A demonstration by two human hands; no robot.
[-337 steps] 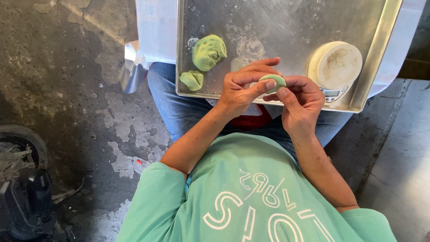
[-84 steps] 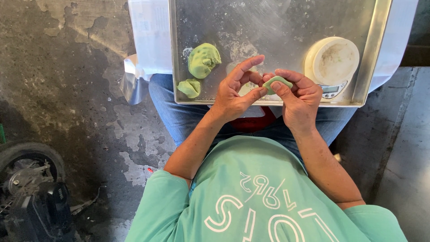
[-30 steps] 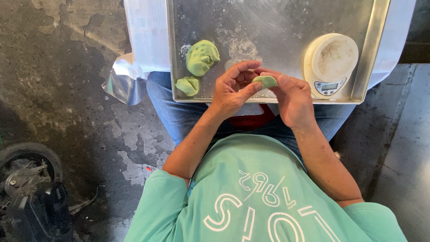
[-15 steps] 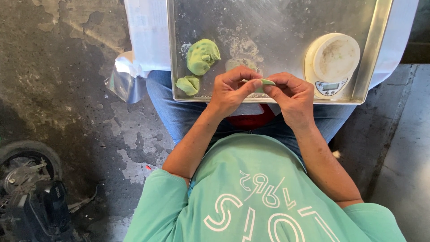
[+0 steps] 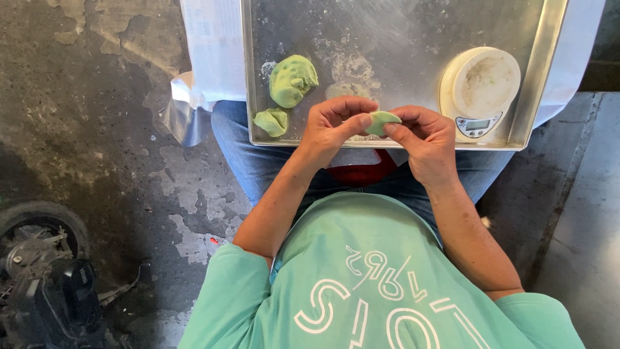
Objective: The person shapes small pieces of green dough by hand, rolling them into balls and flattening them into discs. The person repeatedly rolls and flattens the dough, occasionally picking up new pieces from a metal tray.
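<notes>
Now, one steel tray [image 5: 400, 26] fills the top, resting on the person's lap. One white round scale [image 5: 481, 87] sits at three o'clock on it. Two green dough lumps at nine o'clock: big lump [image 5: 292, 79], small lump [image 5: 272, 121]. Left hand [image 5: 332, 126] and right hand [image 5: 423, 139] both pinch one flattened green dough piece [image 5: 381, 121] at six o'clock, over the tray's near edge.

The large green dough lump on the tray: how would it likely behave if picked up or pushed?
The large green dough lump looks dimpled and uneven, so it is probably soft and would dent. It sits slumped on the floured metal tray, so it is unlikely to roll and may stick slightly.
</notes>
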